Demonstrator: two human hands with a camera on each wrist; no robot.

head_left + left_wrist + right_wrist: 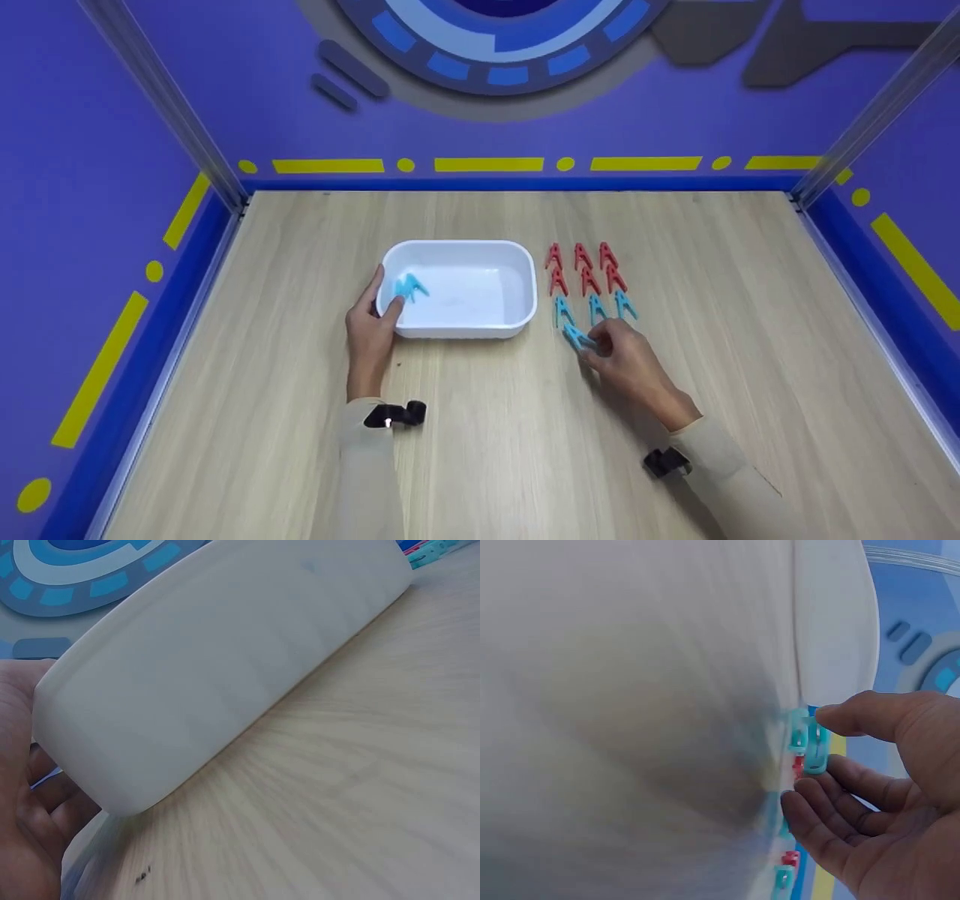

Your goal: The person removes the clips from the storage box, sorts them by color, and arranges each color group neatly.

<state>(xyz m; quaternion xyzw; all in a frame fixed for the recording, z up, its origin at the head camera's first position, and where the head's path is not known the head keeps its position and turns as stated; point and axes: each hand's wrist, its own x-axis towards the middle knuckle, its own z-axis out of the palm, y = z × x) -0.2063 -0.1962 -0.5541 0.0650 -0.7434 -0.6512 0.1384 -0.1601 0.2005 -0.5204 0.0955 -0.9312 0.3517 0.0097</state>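
Observation:
A white plastic tub (469,331) stands on the table, with light-blue clothespins (411,286) at its left end. My left hand (370,335) grips the tub's left end, thumb over the rim and fingers along the outside wall; the left wrist view shows this hand (30,795) at the tub's side. To the right of the tub, my right hand (626,360) pinches a light-blue clothespin (576,337) between thumb and fingers. In the right wrist view this clothespin (817,746) appears at the fingertips. Just beyond it lies a row of three light-blue clothespins (562,310).
Several red clothespins (590,282) lie in two rows behind the blue row. The wooden table (480,435) is bounded by blue-purple panels (480,135) at the back and both sides. Each sleeve carries a small black wrist camera (666,462).

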